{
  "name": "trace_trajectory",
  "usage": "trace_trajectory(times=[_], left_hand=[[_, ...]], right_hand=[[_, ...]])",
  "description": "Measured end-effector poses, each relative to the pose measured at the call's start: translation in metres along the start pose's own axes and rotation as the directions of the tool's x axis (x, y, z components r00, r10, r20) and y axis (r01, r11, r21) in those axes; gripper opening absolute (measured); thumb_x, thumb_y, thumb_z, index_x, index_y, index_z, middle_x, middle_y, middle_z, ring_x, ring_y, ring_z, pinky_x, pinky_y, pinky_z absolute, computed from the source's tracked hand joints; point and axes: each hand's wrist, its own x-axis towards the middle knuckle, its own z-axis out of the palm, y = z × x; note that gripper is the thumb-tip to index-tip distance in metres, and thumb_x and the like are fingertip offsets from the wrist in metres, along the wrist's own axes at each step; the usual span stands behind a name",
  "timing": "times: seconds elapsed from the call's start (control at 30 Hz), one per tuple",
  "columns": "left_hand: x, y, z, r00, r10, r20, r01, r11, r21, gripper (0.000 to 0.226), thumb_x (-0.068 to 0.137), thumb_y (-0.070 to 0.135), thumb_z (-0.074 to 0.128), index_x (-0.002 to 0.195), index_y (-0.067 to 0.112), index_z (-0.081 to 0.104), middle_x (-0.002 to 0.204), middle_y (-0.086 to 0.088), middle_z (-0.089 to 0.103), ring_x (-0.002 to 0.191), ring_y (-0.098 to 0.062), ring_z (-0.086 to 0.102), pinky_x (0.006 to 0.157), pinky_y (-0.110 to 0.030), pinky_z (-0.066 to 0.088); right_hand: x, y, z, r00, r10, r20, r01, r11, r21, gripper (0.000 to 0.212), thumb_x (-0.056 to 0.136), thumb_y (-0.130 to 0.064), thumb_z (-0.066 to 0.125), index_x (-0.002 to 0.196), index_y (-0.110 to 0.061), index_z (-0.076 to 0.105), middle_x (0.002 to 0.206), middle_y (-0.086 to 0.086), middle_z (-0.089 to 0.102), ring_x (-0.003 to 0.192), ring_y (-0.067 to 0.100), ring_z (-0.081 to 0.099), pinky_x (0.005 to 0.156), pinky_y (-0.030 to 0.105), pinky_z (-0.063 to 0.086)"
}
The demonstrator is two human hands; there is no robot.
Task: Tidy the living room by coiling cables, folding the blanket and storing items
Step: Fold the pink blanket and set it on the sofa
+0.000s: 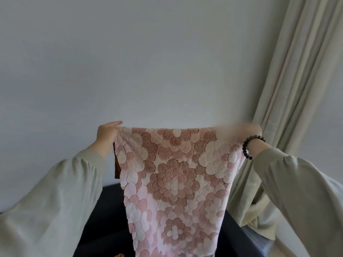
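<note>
A pink and brown flower-patterned blanket (174, 175) hangs straight down in front of me, held up by its top edge. My left hand (106, 133) pinches the top left corner. My right hand (248, 131) grips the top right corner and is blurred; a dark bead bracelet sits on its wrist. A brown underside of the blanket shows at the left edge, below my left hand. The blanket's lower end runs out of the bottom of the view.
A dark blue sofa (105, 210) stands below and behind the blanket. A plain grey wall (148, 62) fills the background. Pale beige curtains (289, 89) hang at the right, gathered low near the sofa's end.
</note>
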Motion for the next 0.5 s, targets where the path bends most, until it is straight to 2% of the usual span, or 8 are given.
trace_trajectory(times=[0.1, 0.2, 0.23, 0.33, 0.37, 0.4, 0.43, 0.5], left_hand=[[0.0, -0.001, -0.004, 0.979, -0.182, 0.096, 0.205, 0.892, -0.403, 0.042, 0.097, -0.008, 0.039, 0.127, 0.013, 0.059, 0.132, -0.013, 0.056, 0.11, -0.024, 0.06, 0.102, -0.033, 0.046], [-0.009, 0.004, -0.007, 0.943, -0.236, 0.233, 0.325, 0.793, -0.515, 0.041, 0.099, -0.007, 0.031, 0.13, 0.006, 0.056, 0.108, -0.013, 0.062, 0.083, -0.015, 0.062, 0.071, -0.021, 0.057], [-0.011, 0.008, -0.007, 0.941, -0.238, 0.243, 0.338, 0.733, -0.59, 0.04, 0.1, -0.006, 0.029, 0.125, 0.008, 0.058, 0.106, -0.011, 0.062, 0.084, -0.015, 0.062, 0.074, -0.023, 0.057], [-0.014, 0.02, -0.009, 0.941, -0.203, 0.272, 0.334, 0.41, -0.849, 0.033, 0.098, -0.002, 0.038, 0.116, 0.016, 0.059, 0.116, -0.009, 0.062, 0.103, -0.021, 0.062, 0.101, -0.037, 0.046], [-0.015, 0.021, -0.008, 0.94, -0.189, 0.285, 0.337, 0.383, -0.86, 0.034, 0.095, -0.002, 0.044, 0.123, 0.014, 0.055, 0.116, -0.009, 0.061, 0.105, -0.022, 0.062, 0.103, -0.04, 0.044], [-0.018, 0.02, -0.008, 0.932, -0.178, 0.315, 0.361, 0.465, -0.809, 0.046, 0.09, -0.003, 0.05, 0.134, 0.011, 0.047, 0.115, -0.011, 0.061, 0.102, -0.023, 0.062, 0.1, -0.04, 0.045], [-0.023, 0.019, -0.005, 0.919, -0.181, 0.35, 0.382, 0.622, -0.683, 0.062, 0.087, -0.006, 0.053, 0.145, 0.01, 0.035, 0.115, -0.013, 0.059, 0.099, -0.024, 0.061, 0.092, -0.039, 0.048], [-0.036, 0.014, 0.002, 0.898, -0.24, 0.369, 0.391, 0.82, -0.418, 0.07, 0.091, -0.012, 0.048, 0.151, 0.015, 0.025, 0.12, -0.018, 0.056, 0.096, -0.025, 0.058, 0.076, -0.033, 0.051]], right_hand=[[0.0, 0.003, 0.0, 0.993, -0.113, 0.014, 0.114, 0.993, -0.014, 0.041, 0.095, -0.01, 0.038, 0.134, -0.016, 0.052, 0.123, 0.013, 0.062, 0.112, 0.029, 0.058, 0.088, 0.029, 0.046], [-0.005, 0.001, -0.006, 0.986, -0.161, 0.045, 0.162, 0.987, -0.016, 0.041, 0.096, -0.007, 0.037, 0.132, -0.015, 0.053, 0.122, 0.012, 0.063, 0.11, 0.028, 0.059, 0.084, 0.028, 0.044], [-0.01, -0.001, -0.006, 0.99, -0.142, 0.019, 0.141, 0.988, 0.055, 0.038, 0.096, -0.007, 0.038, 0.13, -0.012, 0.055, 0.117, 0.013, 0.064, 0.105, 0.029, 0.06, 0.079, 0.027, 0.043], [-0.012, -0.009, -0.015, 0.997, -0.048, -0.053, 0.059, 0.972, 0.227, 0.032, 0.098, -0.012, 0.044, 0.118, 0.005, 0.06, 0.102, 0.017, 0.062, 0.094, 0.028, 0.058, 0.065, 0.024, 0.037], [-0.006, -0.011, -0.017, 0.996, -0.053, -0.072, 0.063, 0.987, 0.148, 0.032, 0.099, -0.011, 0.042, 0.121, 0.007, 0.058, 0.11, 0.019, 0.062, 0.102, 0.031, 0.058, 0.07, 0.026, 0.04], [-0.005, -0.012, -0.018, 0.997, -0.059, -0.041, 0.062, 0.993, 0.101, 0.034, 0.1, -0.008, 0.038, 0.127, 0.006, 0.052, 0.122, 0.02, 0.059, 0.113, 0.032, 0.055, 0.081, 0.029, 0.042], [-0.005, -0.013, -0.018, 0.997, -0.08, -0.008, 0.08, 0.995, 0.053, 0.035, 0.1, -0.007, 0.034, 0.131, 0.006, 0.047, 0.13, 0.02, 0.054, 0.12, 0.032, 0.051, 0.089, 0.031, 0.039], [-0.014, -0.013, -0.013, 0.995, -0.097, 0.004, 0.096, 0.993, 0.064, 0.036, 0.101, -0.008, 0.032, 0.131, 0.007, 0.045, 0.133, 0.022, 0.051, 0.116, 0.03, 0.051, 0.089, 0.031, 0.037]])
